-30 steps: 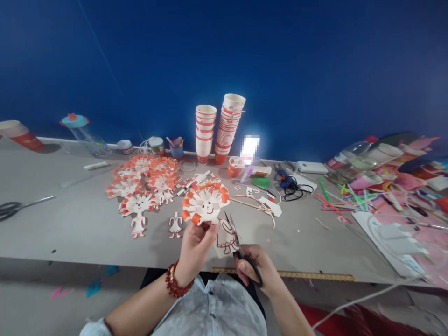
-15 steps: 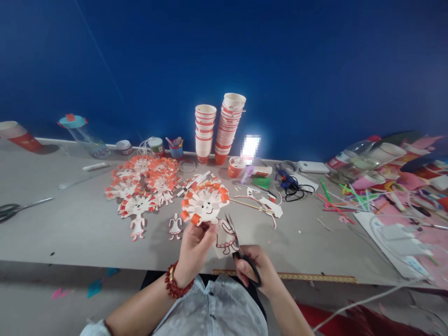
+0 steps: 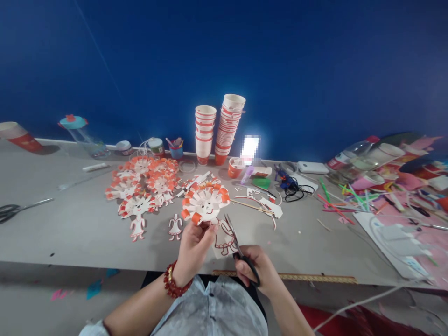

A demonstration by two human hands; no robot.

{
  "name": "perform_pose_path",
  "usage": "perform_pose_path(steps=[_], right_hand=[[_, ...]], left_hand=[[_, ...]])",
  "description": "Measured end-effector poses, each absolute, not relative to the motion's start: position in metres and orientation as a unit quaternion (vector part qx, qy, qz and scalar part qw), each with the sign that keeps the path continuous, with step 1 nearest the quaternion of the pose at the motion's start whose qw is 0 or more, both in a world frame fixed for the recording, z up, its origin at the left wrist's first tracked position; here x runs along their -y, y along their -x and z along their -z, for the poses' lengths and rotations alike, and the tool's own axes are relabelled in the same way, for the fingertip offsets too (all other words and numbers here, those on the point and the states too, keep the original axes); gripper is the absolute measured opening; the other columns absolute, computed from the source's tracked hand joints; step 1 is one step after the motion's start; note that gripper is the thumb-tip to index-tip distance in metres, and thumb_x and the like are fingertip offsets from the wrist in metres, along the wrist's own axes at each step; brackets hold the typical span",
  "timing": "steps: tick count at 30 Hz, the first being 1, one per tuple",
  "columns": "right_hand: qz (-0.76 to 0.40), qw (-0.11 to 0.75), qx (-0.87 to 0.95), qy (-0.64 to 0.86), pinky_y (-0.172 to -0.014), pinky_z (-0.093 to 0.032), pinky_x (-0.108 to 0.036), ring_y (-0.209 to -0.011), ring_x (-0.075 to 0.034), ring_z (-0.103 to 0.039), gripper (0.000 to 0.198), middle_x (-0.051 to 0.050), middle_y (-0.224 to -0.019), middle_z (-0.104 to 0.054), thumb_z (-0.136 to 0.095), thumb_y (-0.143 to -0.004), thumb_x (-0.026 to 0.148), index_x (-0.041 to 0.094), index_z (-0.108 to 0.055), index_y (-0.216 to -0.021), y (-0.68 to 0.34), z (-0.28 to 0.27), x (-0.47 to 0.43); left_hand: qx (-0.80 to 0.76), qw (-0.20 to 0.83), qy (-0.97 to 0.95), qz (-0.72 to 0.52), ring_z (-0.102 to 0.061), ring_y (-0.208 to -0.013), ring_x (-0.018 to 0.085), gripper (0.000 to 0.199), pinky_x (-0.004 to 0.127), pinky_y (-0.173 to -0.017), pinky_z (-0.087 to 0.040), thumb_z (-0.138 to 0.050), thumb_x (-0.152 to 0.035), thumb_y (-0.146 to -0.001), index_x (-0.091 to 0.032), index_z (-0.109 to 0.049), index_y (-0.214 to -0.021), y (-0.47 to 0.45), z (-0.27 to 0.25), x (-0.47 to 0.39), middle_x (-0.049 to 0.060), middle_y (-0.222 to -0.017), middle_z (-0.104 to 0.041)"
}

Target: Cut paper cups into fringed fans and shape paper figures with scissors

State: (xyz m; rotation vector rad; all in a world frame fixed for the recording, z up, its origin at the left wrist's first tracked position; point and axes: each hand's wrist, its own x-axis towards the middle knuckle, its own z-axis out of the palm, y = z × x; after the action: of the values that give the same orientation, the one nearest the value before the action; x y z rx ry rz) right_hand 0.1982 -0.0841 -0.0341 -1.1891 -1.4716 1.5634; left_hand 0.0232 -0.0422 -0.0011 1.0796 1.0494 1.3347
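Note:
My left hand (image 3: 197, 246) pinches a paper doll, whose round white head (image 3: 206, 205) has a drawn face and curled orange strips around it. Below the head hangs its white paper body (image 3: 224, 238), with a dress and legs outlined in dark red. My right hand (image 3: 257, 268) is closed around the black handles of a pair of scissors (image 3: 235, 235). The blades point up and lie along the right edge of the body. To the left of my left hand, a loose cut-out dress body (image 3: 175, 227) rests on the table beside a finished-looking doll (image 3: 137, 210).
More orange-edged dolls (image 3: 143, 167) are heaped at the left. Two tall stacks of paper cups (image 3: 205, 133) stand against the blue wall. A glue gun (image 3: 287, 177) with black cord, paper scraps (image 3: 275, 206) and a cluttered pink sheet (image 3: 430, 233) lie rightward. Another pair of scissors (image 3: 24, 206) is far left.
Almost nothing differs. The scissors and the paper body shift very slightly; both hands keep their hold.

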Motion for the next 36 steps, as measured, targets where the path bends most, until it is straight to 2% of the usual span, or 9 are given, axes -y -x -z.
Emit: perform_pose_path(steps=[7,13,18,23,26,29,33,36], right_hand=[[-0.577,0.33,0.576,0.476,-0.037,-0.017,-0.022,-0.034,-0.006,-0.029,0.064,0.005,-0.037,-0.039,-0.057,-0.07,0.08,0.02,-0.043,-0.053,-0.199,0.032,0.083],[-0.538,0.325,0.6,0.495,-0.038,-0.015,-0.022,-0.037,-0.006,-0.027,0.056,0.007,-0.042,-0.033,-0.063,-0.075,0.068,0.021,-0.039,-0.055,-0.204,0.043,0.083],[-0.515,0.315,0.601,0.523,-0.038,-0.015,-0.022,-0.037,-0.006,-0.027,0.056,0.007,-0.04,-0.034,-0.067,-0.073,0.065,0.021,-0.038,-0.054,-0.204,0.048,0.082],[-0.548,0.327,0.567,0.521,-0.04,-0.027,-0.021,-0.039,-0.011,-0.042,0.056,0.003,-0.043,-0.049,-0.065,-0.07,0.071,0.019,-0.049,-0.059,-0.203,0.049,0.085],[-0.572,0.375,0.544,0.487,-0.047,-0.038,-0.024,-0.05,-0.016,-0.053,0.058,-0.002,-0.054,-0.058,-0.062,-0.07,0.075,0.017,-0.056,-0.07,-0.202,0.042,0.086],[-0.558,0.422,0.525,0.485,-0.056,-0.044,-0.027,-0.06,-0.019,-0.059,0.055,-0.004,-0.064,-0.062,-0.063,-0.073,0.071,0.017,-0.058,-0.072,-0.203,0.033,0.083],[-0.609,0.36,0.546,0.449,-0.051,-0.041,-0.025,-0.055,-0.017,-0.059,0.057,-0.004,-0.059,-0.062,-0.063,-0.073,0.072,0.015,-0.058,-0.073,-0.208,0.028,0.078],[-0.633,0.299,0.561,0.442,-0.044,-0.035,-0.022,-0.046,-0.013,-0.054,0.059,-0.003,-0.054,-0.063,-0.062,-0.071,0.073,0.015,-0.058,-0.072,-0.215,0.027,0.079]], left_hand=[[-0.429,0.545,-0.442,-0.568,-0.048,-0.057,0.01,0.021,0.02,-0.051,-0.043,-0.069,-0.036,-0.079,-0.016,-0.062,-0.08,-0.022,0.006,0.04,0.001,-0.069,-0.058],[-0.414,0.55,-0.457,-0.564,-0.053,-0.062,0.012,0.018,0.021,-0.055,-0.045,-0.068,-0.034,-0.081,-0.016,-0.064,-0.085,-0.02,0.01,0.039,0.002,-0.072,-0.061],[-0.408,0.557,-0.456,-0.562,-0.054,-0.063,0.013,0.017,0.022,-0.058,-0.046,-0.068,-0.033,-0.081,-0.017,-0.064,-0.086,-0.02,0.007,0.038,0.001,-0.072,-0.062],[-0.413,0.552,-0.442,-0.574,-0.053,-0.061,0.012,0.017,0.022,-0.056,-0.045,-0.07,-0.032,-0.079,-0.017,-0.064,-0.081,-0.021,0.004,0.038,0.0,-0.068,-0.06],[-0.418,0.572,-0.405,-0.578,-0.054,-0.061,0.011,0.018,0.022,-0.058,-0.045,-0.073,-0.033,-0.077,-0.017,-0.064,-0.079,-0.021,0.009,0.038,0.0,-0.069,-0.061],[-0.411,0.6,-0.378,-0.573,-0.056,-0.064,0.012,0.019,0.022,-0.061,-0.047,-0.073,-0.033,-0.077,-0.016,-0.065,-0.083,-0.022,0.015,0.039,0.001,-0.073,-0.063],[-0.404,0.611,-0.376,-0.568,-0.059,-0.069,0.014,0.022,0.024,-0.064,-0.048,-0.072,-0.033,-0.078,-0.016,-0.067,-0.09,-0.02,0.017,0.039,0.003,-0.077,-0.066],[-0.401,0.61,-0.377,-0.57,-0.059,-0.069,0.014,0.023,0.023,-0.062,-0.047,-0.074,-0.034,-0.076,-0.016,-0.067,-0.089,-0.016,0.015,0.036,0.003,-0.078,-0.067]])
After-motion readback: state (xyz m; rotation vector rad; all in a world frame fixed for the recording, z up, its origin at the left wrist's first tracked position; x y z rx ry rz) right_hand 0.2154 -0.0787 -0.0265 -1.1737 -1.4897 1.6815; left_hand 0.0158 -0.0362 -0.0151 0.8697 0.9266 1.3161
